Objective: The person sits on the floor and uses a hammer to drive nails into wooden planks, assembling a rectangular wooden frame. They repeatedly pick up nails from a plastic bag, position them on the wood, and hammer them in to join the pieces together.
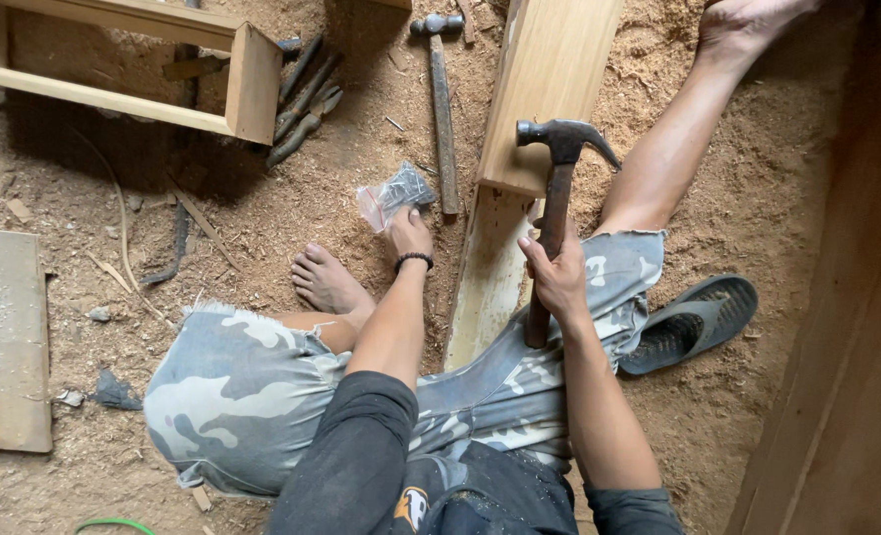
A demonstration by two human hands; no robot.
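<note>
Ground conditions: bare earth floor [758, 198] covered in pale sawdust, with the person seated on it in camouflage-patterned cut-off shorts [252, 386] and a dark long-sleeved top.

Right hand [557, 277]: fingers wrapped tight around the lower part of the brown wooden handle of a rusty steel claw hammer [557, 178]. The hammer stands nearly upright, head at the top, claw pointing to the right of the view, its head level with the near end of a pale planed wooden plank [550, 79]. That plank lies lengthwise away from the person and rests over a second, whitish painted board [488, 282] that runs down between the legs.

Left hand [410, 230]: reaching forward to the ground, a black band at the wrist, fingertips touching a small clear plastic bag of dark nails [394, 194]. The fingers are bent down onto the bag (whether they actually pinch it cannot be told from this angle).

Surroundings: a second hammer with a round-ended steel head and long wooden handle [443, 109] lies flat just beside the bag, against the plank's left edge. A pale wooden frame [247, 84] occupies the upper left, with several dark metal tools [307, 99] beside it. A dark rubber sandal [693, 322] lies right of the right thigh. A flat grey board [4, 337] sits at the left edge.
</note>
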